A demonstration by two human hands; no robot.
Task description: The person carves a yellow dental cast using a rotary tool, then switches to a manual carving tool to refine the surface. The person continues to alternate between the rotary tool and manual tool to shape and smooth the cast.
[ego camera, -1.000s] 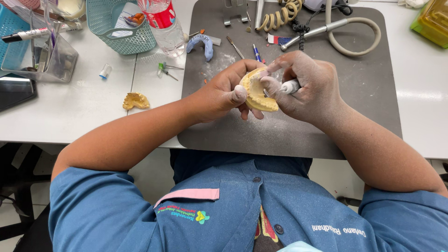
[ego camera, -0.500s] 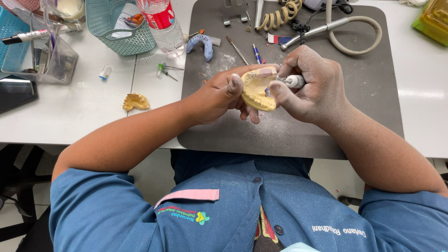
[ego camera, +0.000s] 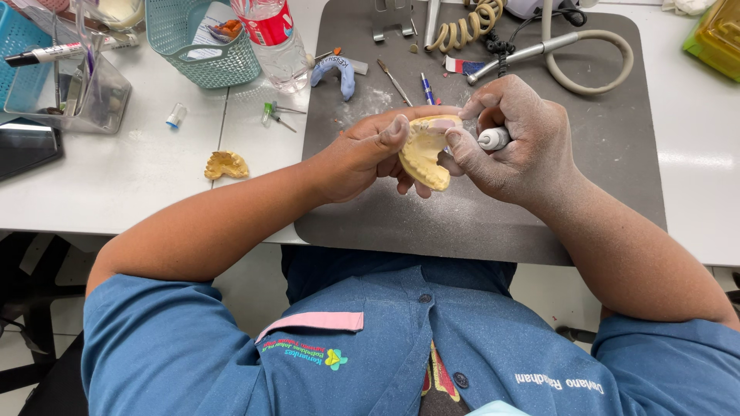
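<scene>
My left hand (ego camera: 368,154) grips a yellow plaster dental cast (ego camera: 425,152) from the left, thumb along its top edge, holding it above the dark grey work mat (ego camera: 539,208). My right hand (ego camera: 518,137), dusted with white powder, is closed around a grey-white handpiece (ego camera: 493,139) whose tip points at the cast; the forefinger rests on the cast's right edge. The working tip is hidden behind the cast.
A second yellow cast (ego camera: 226,164) lies on the white table left of the mat. Behind are a blue-grey arch-shaped tray (ego camera: 337,71), small hand tools (ego camera: 397,82), a plastic bottle (ego camera: 271,38), a teal basket (ego camera: 202,42), a clear holder (ego camera: 73,92), a coiled cord (ego camera: 466,29) and a grey hose (ego camera: 590,65).
Both hands with the cast have shifted slightly up and away from me. The cast has turned a little, and the right hand has moved further over its right side.
</scene>
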